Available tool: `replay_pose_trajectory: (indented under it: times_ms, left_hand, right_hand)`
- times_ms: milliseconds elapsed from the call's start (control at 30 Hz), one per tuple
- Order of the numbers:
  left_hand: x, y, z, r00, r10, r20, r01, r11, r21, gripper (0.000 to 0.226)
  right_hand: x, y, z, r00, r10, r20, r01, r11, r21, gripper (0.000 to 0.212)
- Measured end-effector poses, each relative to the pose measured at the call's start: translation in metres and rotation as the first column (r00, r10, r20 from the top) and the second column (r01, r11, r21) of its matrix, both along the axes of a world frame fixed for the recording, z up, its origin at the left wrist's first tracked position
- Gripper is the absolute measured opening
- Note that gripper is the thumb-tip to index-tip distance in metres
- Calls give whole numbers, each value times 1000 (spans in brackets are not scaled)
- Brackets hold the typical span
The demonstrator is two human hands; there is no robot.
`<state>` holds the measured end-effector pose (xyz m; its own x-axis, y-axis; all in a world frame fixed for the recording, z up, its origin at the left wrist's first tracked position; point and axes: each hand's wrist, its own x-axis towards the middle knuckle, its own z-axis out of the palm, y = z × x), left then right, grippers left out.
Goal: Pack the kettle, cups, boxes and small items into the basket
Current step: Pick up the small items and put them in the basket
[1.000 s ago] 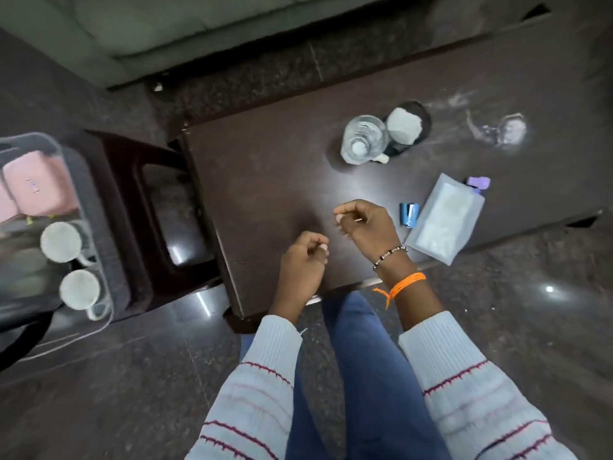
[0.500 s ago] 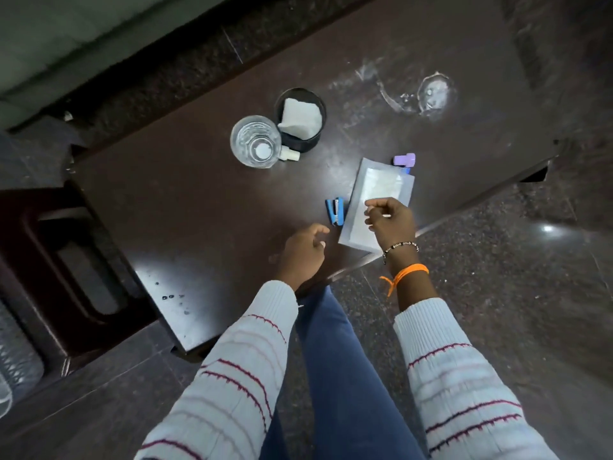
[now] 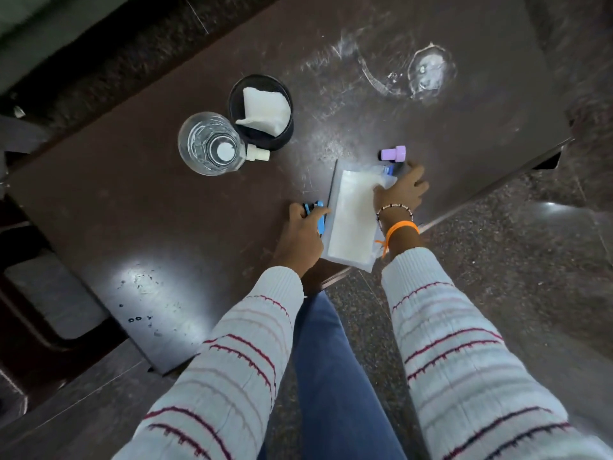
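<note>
Both hands newly on small items at centre frame: left hand grip pinching the small blue plastic stapler, right hand fingers spread, apparently over the flat white plastic packet, pickup beginning.

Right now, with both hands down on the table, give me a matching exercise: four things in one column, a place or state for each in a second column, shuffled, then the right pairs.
Things
1. blue stapler
2. purple cap-shaped item
3. folded white cloth
4. clear packet

Places or states
A. lies between the two hands, near the table's edge
B. sits inside the black cup
C. under the fingers of the left hand
D. stands free on the table, just beyond the right hand

Pairs: 1-C, 2-D, 3-B, 4-A
</note>
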<state>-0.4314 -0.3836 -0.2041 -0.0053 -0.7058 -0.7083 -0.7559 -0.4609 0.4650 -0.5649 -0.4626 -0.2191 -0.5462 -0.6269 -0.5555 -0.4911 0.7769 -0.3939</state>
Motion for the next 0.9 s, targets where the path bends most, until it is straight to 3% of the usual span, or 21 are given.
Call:
replay_pose_trajectory:
  times_ms: [133, 267, 367, 467, 633, 767, 900]
  left_hand:
    - [8, -5, -1, 984, 29, 177, -5, 991, -134, 26]
    - [27, -8, -4, 953, 35, 302, 11, 989, -148, 27]
    - [39, -8, -6, 954, 11, 299, 28, 992, -125, 31]
    - [43, -9, -8, 954, 28, 299, 15, 990, -140, 35]
    - [56, -9, -7, 950, 176, 259, -141, 979, -146, 44]
    - [70, 4, 11, 934, 308, 180, -277, 945, -174, 41]
    - [91, 37, 43, 893, 443, 78, -418, 881, -221, 36]
  right_hand:
    - [17, 8, -7, 998, 3, 55, 2, 996, -88, 65]
    - [37, 8, -7, 993, 27, 115, -9, 988, -152, 70]
    - [34, -4, -4, 997, -31, -64, 16, 977, -212, 66]
    - [25, -19, -7, 980, 62, -191, -102, 972, -212, 55]
    - [21, -30, -11, 960, 233, -155, -249, 965, -88, 30]
    - [33, -19, 5, 960, 228, -162, -253, 955, -156, 32]
    - [71, 21, 35, 922, 380, -68, -385, 891, -241, 28]
